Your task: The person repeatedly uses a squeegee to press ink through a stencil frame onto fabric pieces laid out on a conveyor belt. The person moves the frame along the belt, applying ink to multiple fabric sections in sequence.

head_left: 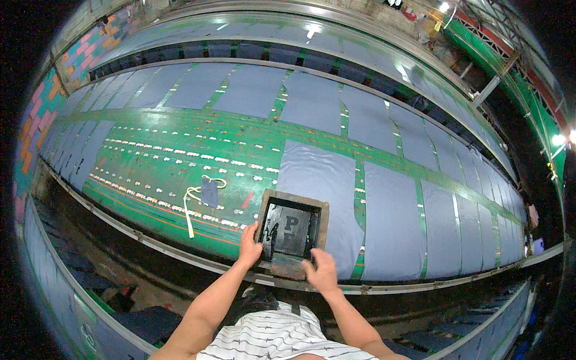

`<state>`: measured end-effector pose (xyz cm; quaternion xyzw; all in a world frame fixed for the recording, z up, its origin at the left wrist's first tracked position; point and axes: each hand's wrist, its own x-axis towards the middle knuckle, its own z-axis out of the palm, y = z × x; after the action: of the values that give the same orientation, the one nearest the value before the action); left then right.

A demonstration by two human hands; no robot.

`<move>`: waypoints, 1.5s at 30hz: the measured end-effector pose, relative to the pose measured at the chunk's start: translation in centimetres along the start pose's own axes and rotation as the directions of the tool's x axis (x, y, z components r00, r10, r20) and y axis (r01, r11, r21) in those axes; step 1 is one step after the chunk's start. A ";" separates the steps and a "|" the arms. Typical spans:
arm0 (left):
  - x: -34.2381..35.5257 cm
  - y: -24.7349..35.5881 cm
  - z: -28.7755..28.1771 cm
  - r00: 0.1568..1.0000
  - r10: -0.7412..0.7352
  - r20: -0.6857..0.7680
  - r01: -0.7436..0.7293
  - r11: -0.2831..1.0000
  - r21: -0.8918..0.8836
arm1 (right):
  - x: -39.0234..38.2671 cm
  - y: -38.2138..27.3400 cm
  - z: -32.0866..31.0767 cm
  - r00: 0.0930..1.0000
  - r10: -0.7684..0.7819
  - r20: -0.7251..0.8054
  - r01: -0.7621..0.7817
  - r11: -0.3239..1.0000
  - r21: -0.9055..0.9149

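Screen frame [293, 231], dark and wood-edged, sits at the near edge of the long green surface [174, 162], partly over a grey fabric panel [318, 174]; we grip its left rim with our left hand [249, 246], fingers curled over the wood; our right hand [321, 271] rests at its near right corner, fingers spread on the frame; beyond to the left lies a small grey cloth piece with a pale cord [207, 193]; farther off, rows of grey panels [312, 102] line the surface.
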<state>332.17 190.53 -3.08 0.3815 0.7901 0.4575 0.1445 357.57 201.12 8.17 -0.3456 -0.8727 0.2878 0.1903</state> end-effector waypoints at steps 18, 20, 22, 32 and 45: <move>-0.5 2.3 -0.5 1.000 0.008 -0.004 -0.009 0.998 -0.055 | -1.2 6.6 4.9 0.856 0.475 -0.203 -0.454 0.879 0.142; -1.0 3.7 -0.7 0.998 0.046 -0.048 -0.046 0.999 0.001 | -1.8 6.6 4.2 0.854 0.483 -0.194 -0.435 0.867 0.244; -1.0 4.6 -0.3 0.996 0.061 -0.063 -0.063 0.997 -0.040 | -1.9 6.5 2.9 0.861 0.467 -0.201 -0.397 0.865 0.308; -2.2 14.6 12.5 0.994 0.036 -0.099 -0.048 0.992 -0.116 | -3.0 17.4 -8.8 0.866 0.415 -0.278 -0.332 0.894 0.300; -7.8 24.6 28.7 0.996 -0.039 -0.078 0.026 0.985 -0.168 | -9.3 33.4 -19.8 0.889 0.424 -0.172 -0.386 0.897 0.218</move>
<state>365.53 209.52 0.96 0.3362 0.7605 0.5346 0.1512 390.96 221.75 0.91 -0.5311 -0.7260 0.3588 0.2492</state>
